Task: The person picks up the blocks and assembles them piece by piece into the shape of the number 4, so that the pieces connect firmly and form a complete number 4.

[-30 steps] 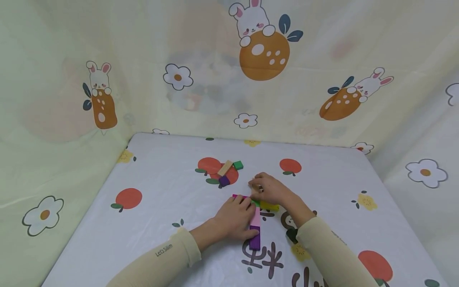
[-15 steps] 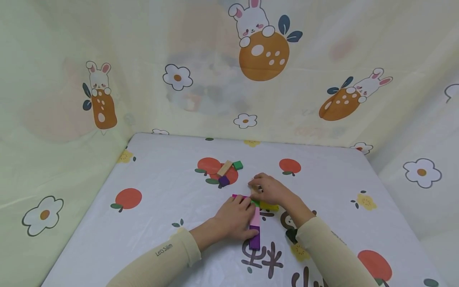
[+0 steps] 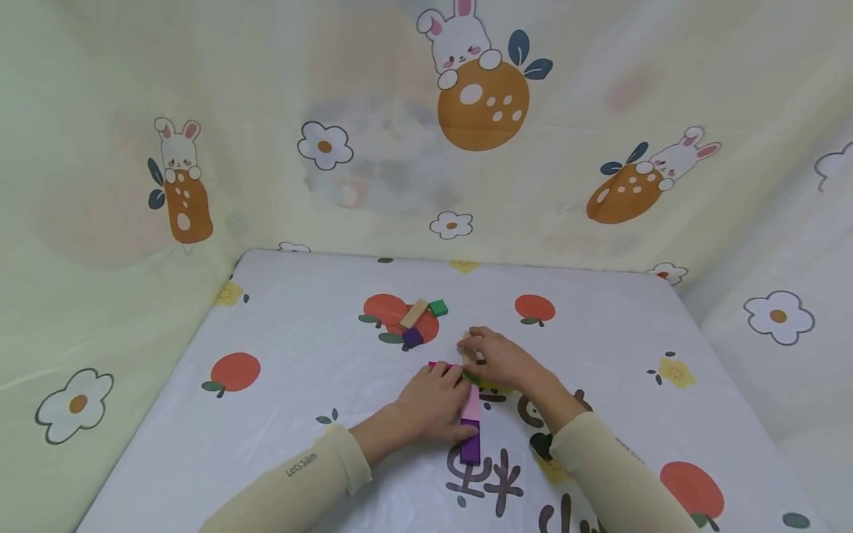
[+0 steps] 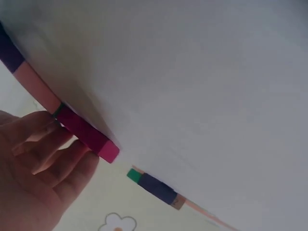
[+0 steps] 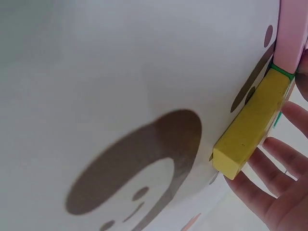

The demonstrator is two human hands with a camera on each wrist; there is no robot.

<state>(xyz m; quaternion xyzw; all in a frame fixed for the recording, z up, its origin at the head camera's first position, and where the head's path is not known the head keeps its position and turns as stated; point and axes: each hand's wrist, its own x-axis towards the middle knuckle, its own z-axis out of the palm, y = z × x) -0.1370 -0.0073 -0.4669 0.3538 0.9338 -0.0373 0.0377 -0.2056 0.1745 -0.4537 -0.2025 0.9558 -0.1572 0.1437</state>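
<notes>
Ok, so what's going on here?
Someone is arranging blocks on a printed cloth. The left hand touches the magenta block; the right hand is by the yellow block, its grip unclear. A pink block and purple block run end to end toward the person. A tan block, small green block and dark purple block lie farther off.

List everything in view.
Long purple block: one, purple, near end of the row.
Pink block: one, pink, just beyond.
Magenta block: one, magenta, far end, left.
Yellow block: one, yellow, far end, right.
Green piece: one, green, between them, mostly hidden.
Wooden block: one, tan, beyond, mostly hidden.
Loose plank: one, tan, farther left.
Small green block: one, green, at its far end.
Small purple block: one, purple, at its near end.
Tablecloth: one, printed white, underneath.
Curtain: apparently one, printed pale yellow, behind.
Sleeves: two, beige, foreground.
Left hand: one, touching magenta.
Right hand: one, beside yellow.
</notes>
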